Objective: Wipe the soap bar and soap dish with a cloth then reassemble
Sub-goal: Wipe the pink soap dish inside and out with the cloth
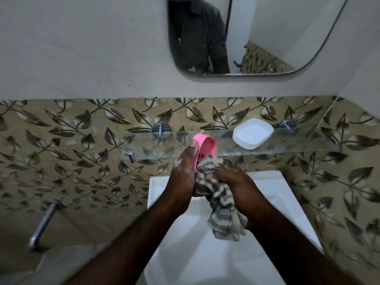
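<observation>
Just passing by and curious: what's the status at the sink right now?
Left hand grip on pink soap dish insert, held on edge. Right hand rubs striped cloth against it. White dish base on glass shelf. Soap bar not visible. Nothing in the way.

Left hand (183, 173): grip closed on pink soap dish tray (205, 149), thumb up along rim. Right hand (236, 186): fist clenched on striped cloth (218, 194), pressed beside tray. Both forearms extended, converging.

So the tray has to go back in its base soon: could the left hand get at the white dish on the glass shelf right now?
Probably not yet: the left hand is busy gripping the pink tray. The path to the white dish on the glass shelf looks unobstructed otherwise.
</observation>
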The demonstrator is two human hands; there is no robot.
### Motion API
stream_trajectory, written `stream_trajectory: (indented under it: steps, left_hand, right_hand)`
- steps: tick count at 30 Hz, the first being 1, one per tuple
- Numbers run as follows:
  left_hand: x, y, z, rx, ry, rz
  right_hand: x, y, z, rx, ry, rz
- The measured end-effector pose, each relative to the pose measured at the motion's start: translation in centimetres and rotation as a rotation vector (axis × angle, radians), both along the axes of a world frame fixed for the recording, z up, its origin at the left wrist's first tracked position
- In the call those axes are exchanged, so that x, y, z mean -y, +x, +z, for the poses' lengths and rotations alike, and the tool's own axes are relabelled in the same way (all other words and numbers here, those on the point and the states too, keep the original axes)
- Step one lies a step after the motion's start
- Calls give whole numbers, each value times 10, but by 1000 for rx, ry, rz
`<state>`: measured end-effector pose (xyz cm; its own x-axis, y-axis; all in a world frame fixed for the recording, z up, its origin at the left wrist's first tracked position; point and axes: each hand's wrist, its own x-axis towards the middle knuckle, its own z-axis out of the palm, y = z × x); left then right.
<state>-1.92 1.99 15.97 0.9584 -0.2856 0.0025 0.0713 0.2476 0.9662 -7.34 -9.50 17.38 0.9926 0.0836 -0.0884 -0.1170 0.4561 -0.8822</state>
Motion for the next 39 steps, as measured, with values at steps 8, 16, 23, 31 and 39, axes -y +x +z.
stream_trajectory:
  steps: [8,16,23,31,39]
  left_hand:
    - [-5,-7,-9,-14,-38,-135]
    - [-24,6,-3,-238,-177,-58]
    - [-24,7,-16,-379,-181,-161]
    - [-20,5,-36,-518,-261,-370]
    - [-25,11,-48,-476,-147,-183]
  right_hand:
    - [-17,2,16,15,75,-297]
    - [-15,-28,-11,504,-1014,-11]
    - [13,-23,-15,726,-1807,-156]
    - [32,5,8,764,-1827,-204]
    - [12,1,-7,381,-1761,19]
